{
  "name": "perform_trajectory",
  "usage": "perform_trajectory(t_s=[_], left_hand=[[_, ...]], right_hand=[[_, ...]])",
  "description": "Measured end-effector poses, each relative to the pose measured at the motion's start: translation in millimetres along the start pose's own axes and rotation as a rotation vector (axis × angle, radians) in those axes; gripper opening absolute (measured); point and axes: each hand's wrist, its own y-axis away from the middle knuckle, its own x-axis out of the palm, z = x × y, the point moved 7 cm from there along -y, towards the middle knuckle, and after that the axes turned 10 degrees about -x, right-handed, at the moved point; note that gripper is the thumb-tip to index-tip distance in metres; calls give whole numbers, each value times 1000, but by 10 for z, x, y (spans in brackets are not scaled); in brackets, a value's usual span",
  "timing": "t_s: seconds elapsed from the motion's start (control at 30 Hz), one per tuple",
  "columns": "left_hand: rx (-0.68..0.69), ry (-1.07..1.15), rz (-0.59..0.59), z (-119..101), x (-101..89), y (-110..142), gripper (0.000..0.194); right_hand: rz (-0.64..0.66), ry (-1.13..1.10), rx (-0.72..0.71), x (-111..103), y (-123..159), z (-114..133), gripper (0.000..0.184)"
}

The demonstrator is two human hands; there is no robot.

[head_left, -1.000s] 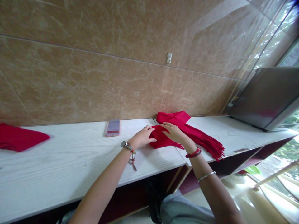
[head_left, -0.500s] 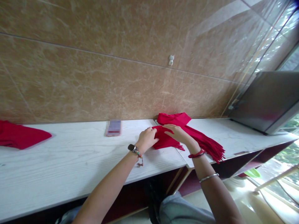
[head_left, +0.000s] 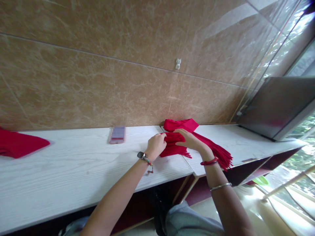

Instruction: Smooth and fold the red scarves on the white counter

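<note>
A red fringed scarf (head_left: 182, 129) lies partly folded on the white wood-grain counter (head_left: 73, 164), close to the brown marble wall. My left hand (head_left: 156, 145) is curled shut on the scarf's left fold, pinching the cloth. My right hand (head_left: 190, 139) lies over the middle of the scarf, its fingers bent and gripping the cloth. The fringe (head_left: 221, 154) trails off to the right toward the counter's front edge. Both wrists wear bracelets.
Another red cloth (head_left: 19, 144) lies at the counter's far left. A small blurred pinkish object (head_left: 117, 134) sits by the wall. A dark grey appliance (head_left: 278, 105) stands at the right. Open shelving runs under the counter, and a green item (head_left: 261, 180) lies low at the right.
My left hand has slid right and closed from flat fingers into a grip on the scarf. The right hand has bunched the cloth, and the fold has become narrower.
</note>
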Motion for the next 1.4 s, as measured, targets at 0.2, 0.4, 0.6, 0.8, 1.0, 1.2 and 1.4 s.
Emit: perform_trajectory(t_s=[0.2,0.4,0.6,0.8,1.0,1.2,1.4], left_hand=[[-231,304,-30,322,-75,-221,43],[-191,359,-86,338,-133,-267,33],[-67,236,-127,218,-332,-231,30],[14,-141,-201,148,-473,-74,25],[152,-311,-164,125,-375,-104,24],[210,-358,-162,162,-397,-141,23],[263,-422,-144,181,-447,-100,24]], right_hand=[[-64,76,-75,-104,-52,159,12],[6,222,-2,39,-75,150,28],[45,293,40,111,-131,170,25],[-110,174,75,74,-63,100,25],[-96,182,35,95,26,8,34],[-68,274,160,97,139,-177,34],[-148,220,167,12,172,-170,25]])
